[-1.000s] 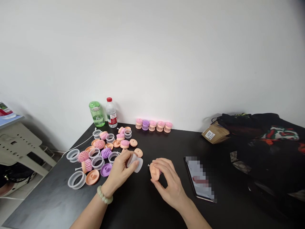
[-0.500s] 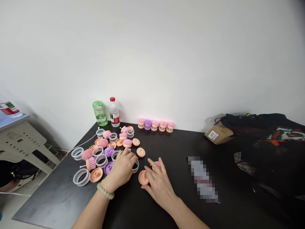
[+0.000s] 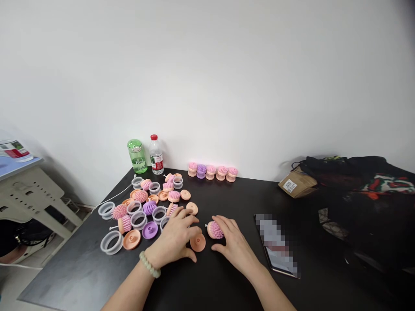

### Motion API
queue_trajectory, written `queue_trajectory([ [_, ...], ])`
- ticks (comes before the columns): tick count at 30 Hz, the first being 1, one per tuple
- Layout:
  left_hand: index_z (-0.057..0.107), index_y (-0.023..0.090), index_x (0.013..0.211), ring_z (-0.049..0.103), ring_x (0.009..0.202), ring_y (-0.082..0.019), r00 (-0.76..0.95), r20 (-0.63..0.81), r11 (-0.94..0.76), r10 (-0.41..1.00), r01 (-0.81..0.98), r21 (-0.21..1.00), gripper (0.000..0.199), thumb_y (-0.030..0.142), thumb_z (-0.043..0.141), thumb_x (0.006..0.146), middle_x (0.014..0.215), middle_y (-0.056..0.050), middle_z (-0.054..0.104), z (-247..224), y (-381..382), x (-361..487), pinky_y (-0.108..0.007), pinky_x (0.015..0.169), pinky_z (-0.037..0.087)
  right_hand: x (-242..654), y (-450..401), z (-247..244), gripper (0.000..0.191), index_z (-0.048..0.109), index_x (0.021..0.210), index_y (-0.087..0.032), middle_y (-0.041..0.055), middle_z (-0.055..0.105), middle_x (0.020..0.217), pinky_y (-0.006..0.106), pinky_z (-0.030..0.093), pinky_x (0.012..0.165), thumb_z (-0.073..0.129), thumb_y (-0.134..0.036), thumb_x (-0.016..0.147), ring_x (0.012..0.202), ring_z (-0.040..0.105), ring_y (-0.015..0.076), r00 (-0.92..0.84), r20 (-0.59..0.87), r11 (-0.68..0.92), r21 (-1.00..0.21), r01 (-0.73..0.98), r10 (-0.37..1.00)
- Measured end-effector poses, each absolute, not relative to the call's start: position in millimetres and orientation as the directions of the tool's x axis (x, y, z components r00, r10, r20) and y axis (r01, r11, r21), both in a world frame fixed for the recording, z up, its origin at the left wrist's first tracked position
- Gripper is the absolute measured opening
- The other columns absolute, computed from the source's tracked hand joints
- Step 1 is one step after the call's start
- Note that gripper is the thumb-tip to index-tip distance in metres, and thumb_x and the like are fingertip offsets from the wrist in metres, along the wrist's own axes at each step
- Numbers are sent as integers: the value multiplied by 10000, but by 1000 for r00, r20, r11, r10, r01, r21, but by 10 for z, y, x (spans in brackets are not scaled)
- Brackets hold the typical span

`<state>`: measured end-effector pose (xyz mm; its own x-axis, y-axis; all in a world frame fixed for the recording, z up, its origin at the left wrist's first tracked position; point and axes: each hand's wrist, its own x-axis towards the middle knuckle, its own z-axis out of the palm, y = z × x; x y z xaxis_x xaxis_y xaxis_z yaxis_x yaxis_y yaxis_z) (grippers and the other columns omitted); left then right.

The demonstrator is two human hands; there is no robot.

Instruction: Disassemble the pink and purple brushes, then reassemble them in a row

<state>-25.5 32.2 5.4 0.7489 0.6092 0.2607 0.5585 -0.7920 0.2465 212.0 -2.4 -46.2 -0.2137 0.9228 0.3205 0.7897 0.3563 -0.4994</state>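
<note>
Fingers spread, my left hand (image 3: pixel 177 237) hovers beside an orange disc (image 3: pixel 198 242) with a central peg, its fingertips near the disc's left edge. My right hand (image 3: pixel 231 239) curves around the right side of a pink bristle head (image 3: pixel 215 230), thumb and fingers apart; whether it touches is hard to tell. Left of my left hand lie clear rings (image 3: pixel 111 242), a purple disc (image 3: pixel 149 230), another orange disc (image 3: pixel 131 239), a purple bristle head (image 3: pixel 149 207) and several pink bristle heads. A beaded bracelet circles my left wrist.
Five finished-looking brushes (image 3: pixel 210 172) line the wall. A green bottle (image 3: pixel 138 157) and a red-capped bottle (image 3: pixel 157 156) stand at the back left. A phone (image 3: pixel 279 246), a brown paper package (image 3: pixel 297 183) and a dark bag (image 3: pixel 356 207) lie to the right.
My left hand has moved right, from the rings to the orange disc. My right hand has shifted right, off the disc and over to the pink bristle head, which now shows more fully.
</note>
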Motion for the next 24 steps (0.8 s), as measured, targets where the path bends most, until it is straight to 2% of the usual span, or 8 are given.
queue_trajectory([
  [3,703,254,986,513,1220,-356,787,229,-818,573,535,209,522,507,897,572,1114,-56,705,-34,304,-140,-588,1122,244,2071,-10,-513,707,551,1321,-268,81,641,1248,505,551,985,705,9,689,1157,611,308,-188,346,355,-525,774,919],
  [7,712,237,856,571,1136,-316,783,202,-808,589,565,164,359,459,883,631,978,-41,730,-111,319,-89,-563,1133,243,1978,33,-555,578,580,1276,-234,91,647,1194,480,568,958,651,-25,742,1127,637,303,-148,379,352,-553,755,914],
  [13,717,213,901,571,1176,-325,707,192,-732,680,668,133,342,331,903,639,981,-56,740,-79,360,-169,-586,1145,233,1854,149,-553,564,567,1281,-203,114,618,1228,496,547,993,656,-36,749,1153,630,305,-149,384,364,-582,727,911],
  [16,719,197,919,573,1186,-334,671,197,-697,715,704,133,368,319,910,629,987,-67,735,-58,386,-204,-615,1156,206,1813,180,-564,635,520,1340,-204,123,592,1291,481,549,1007,664,-26,748,1187,621,296,-167,383,382,-598,705,908],
  [19,717,205,897,579,1184,-336,647,217,-681,730,714,163,369,360,908,623,974,-62,735,-39,405,-223,-625,1165,193,1811,180,-598,709,466,1395,-254,98,548,1368,446,569,998,639,-5,755,1210,615,264,-195,378,414,-672,615,905],
  [22,707,209,882,599,1141,-327,624,253,-671,740,712,205,348,392,888,648,972,-54,737,-21,413,-232,-614,1156,233,1838,163,-639,689,468,1396,-274,87,529,1388,412,600,957,597,1,778,1148,654,230,-195,376,420,-740,525,906],
  [24,695,203,880,603,1121,-315,607,288,-667,741,716,208,267,347,847,715,957,-52,735,-17,418,-239,-589,1141,279,1859,150,-658,670,483,1385,-269,87,537,1376,397,611,940,589,-1,780,1104,676,218,-180,377,414,-757,505,908],
])
